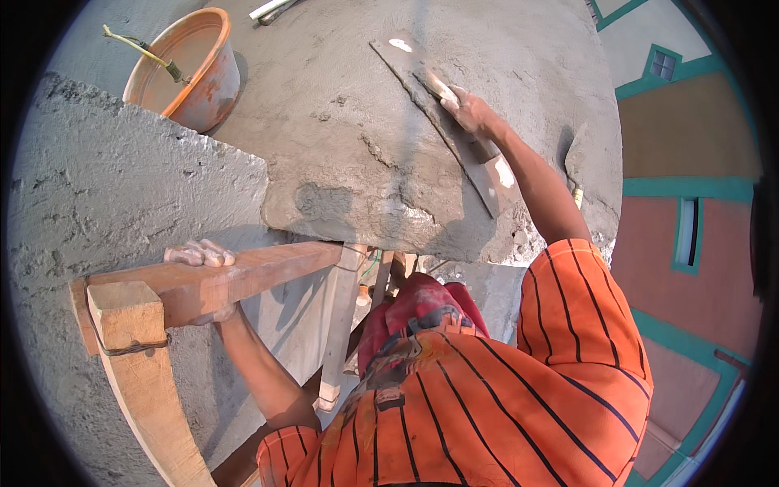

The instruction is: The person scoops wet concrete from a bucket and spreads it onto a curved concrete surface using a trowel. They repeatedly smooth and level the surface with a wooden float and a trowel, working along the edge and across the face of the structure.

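My right hand (471,114) is closed round the handle of a long flat plastering float (456,140). The float's blade lies against wet grey cement (357,146) on the slab, slanting from upper left to lower right. Lower left, my left hand (203,253) grips a reddish wooden beam (268,269). Its fingers lie over the top and the thumb side shows underneath. Pale dried cement whitens these fingers. The beam meets an upright wooden post (134,325), tied with wire.
An orange basin (215,57) holds greyish water and a yellow-handled tool (134,45). A pointed trowel (574,158) lies near the slab's right edge. A rough grey wall (105,178) rises at left. A painted building (682,146) stands beyond the slab's drop-off.
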`<act>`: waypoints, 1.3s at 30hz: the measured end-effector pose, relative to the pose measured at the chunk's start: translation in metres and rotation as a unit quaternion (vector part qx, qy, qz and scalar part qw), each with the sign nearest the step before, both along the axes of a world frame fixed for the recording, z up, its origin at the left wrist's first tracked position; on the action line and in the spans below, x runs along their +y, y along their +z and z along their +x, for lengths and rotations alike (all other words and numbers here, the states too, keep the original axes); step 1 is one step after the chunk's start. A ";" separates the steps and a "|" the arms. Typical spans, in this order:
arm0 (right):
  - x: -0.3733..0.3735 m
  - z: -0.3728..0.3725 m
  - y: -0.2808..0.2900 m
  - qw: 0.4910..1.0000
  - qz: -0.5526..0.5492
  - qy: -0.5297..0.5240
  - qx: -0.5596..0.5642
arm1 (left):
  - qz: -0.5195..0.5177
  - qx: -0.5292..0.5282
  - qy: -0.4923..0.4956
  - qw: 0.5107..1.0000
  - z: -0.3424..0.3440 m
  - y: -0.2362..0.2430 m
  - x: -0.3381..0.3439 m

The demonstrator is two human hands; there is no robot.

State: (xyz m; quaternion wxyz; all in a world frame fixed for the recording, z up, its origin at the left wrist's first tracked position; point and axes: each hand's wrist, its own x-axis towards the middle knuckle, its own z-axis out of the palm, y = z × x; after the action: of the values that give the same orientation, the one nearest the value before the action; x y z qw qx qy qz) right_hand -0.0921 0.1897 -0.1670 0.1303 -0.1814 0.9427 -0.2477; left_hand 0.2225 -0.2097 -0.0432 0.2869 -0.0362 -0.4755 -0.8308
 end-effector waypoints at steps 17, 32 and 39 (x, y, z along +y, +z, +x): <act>-0.053 0.101 0.044 0.977 0.093 0.192 -0.017 | 0.010 0.029 -0.002 1.000 -0.003 -0.006 0.003; -0.051 0.111 0.075 0.971 0.164 0.158 0.070 | 0.002 0.010 0.025 1.000 -0.005 -0.002 0.011; -0.019 0.140 0.070 0.957 0.255 0.112 0.080 | -0.018 0.010 0.046 0.999 -0.007 -0.003 0.011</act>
State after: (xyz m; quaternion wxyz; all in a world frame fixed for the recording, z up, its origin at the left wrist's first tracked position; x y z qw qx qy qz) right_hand 0.0474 0.1709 -0.0966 0.1236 -0.2656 0.9556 0.0323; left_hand 0.2153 -0.1988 -0.0462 0.3294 -0.0280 -0.4888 -0.8073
